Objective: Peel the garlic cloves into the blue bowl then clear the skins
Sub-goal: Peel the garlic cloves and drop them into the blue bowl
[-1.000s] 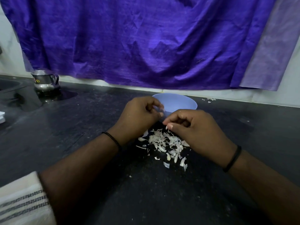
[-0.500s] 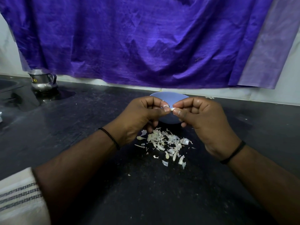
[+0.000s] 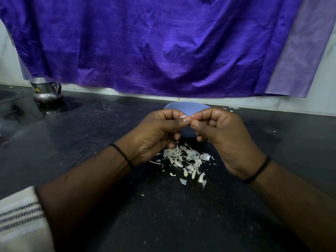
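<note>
Fingertips of both hands meet in a tight pinch above the counter, the left hand (image 3: 160, 131) and the right hand (image 3: 223, 135) curled round something too small to make out; from the task I'd guess it is a garlic clove, but only a pale sliver shows where the thumbs touch.

Nearest to me a striped cloth (image 3: 20, 219) lies at the counter's front edge. Beyond it, right under the hands, sits the heap of garlic skins (image 3: 185, 160) on the black counter (image 3: 91, 142), with loose flakes strayed outward.

Past the hands stands the blue bowl (image 3: 187, 107), mostly hidden behind the knuckles. The pinch sits just short of it, so a slippery clove could drop among the skins, and peel flicked forward could land in the bowl.

Further back, a few flakes (image 3: 232, 108) lie by the wall, easy to miss when clearing. A steel jug (image 3: 46, 90) stands far left, below a purple cloth (image 3: 163, 48).
</note>
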A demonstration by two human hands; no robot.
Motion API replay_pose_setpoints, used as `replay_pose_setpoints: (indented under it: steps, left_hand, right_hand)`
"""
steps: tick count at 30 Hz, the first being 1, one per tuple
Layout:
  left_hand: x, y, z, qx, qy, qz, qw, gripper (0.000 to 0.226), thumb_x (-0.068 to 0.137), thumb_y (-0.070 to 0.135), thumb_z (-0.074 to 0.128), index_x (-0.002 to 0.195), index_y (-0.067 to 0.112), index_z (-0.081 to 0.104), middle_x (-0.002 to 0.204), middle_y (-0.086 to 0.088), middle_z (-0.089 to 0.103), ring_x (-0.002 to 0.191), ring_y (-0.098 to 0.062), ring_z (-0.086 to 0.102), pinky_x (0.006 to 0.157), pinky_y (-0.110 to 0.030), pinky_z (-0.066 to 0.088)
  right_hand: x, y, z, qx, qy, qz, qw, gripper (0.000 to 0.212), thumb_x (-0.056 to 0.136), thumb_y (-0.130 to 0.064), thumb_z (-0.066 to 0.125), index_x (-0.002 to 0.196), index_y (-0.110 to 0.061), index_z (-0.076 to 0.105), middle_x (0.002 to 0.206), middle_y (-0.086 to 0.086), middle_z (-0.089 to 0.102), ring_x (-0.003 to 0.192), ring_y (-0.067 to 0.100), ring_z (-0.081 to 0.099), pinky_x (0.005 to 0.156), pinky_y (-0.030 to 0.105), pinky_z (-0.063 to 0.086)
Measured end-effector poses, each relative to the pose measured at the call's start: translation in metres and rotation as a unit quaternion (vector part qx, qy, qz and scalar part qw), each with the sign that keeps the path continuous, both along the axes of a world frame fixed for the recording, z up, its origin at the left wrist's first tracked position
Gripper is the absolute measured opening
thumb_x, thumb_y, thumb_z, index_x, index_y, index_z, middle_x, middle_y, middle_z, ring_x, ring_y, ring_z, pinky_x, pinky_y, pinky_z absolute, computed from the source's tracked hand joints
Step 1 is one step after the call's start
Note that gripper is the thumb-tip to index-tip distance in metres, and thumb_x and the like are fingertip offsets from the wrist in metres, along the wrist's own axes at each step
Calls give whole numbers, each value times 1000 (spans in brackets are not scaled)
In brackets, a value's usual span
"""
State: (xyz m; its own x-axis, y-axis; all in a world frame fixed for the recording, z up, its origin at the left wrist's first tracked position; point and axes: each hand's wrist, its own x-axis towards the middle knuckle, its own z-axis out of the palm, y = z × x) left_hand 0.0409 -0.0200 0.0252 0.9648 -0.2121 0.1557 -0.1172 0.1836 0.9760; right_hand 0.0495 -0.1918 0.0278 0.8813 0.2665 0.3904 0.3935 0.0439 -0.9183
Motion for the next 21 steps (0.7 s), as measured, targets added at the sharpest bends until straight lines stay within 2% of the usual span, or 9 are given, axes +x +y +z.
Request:
replay_pose_setpoints:
  steps: [11,17,21]
  left_hand:
    - [-1,3,2,-6,3,-8,1000,11,70,16,72,76,13,62,68,-1,54,51,-9,47,41,-19,37]
    - [-3,-3,-2,6,-48,30,998,12,73,17,69,80,10,63,67,-2,52,52,-10,47,42,-21,39]
    - [-4,-4,-3,11,-75,42,996,13,74,17,69,82,8,62,67,-2,50,53,-10,46,43,-22,41]
  right_hand:
    - [-2,1,0,8,21,30,999,8,84,-3,71,89,-9,70,72,-1,71,66,8,61,60,23,52]
    - [-5,5,-1,0,-2,-6,1000,8,86,-1,70,89,-9,69,67,-4,71,60,3,61,57,19,53]
    - [-9,9,-1,-11,-41,-46,998,15,85,-1,72,83,-16,69,69,-7,72,59,2,61,57,18,52]
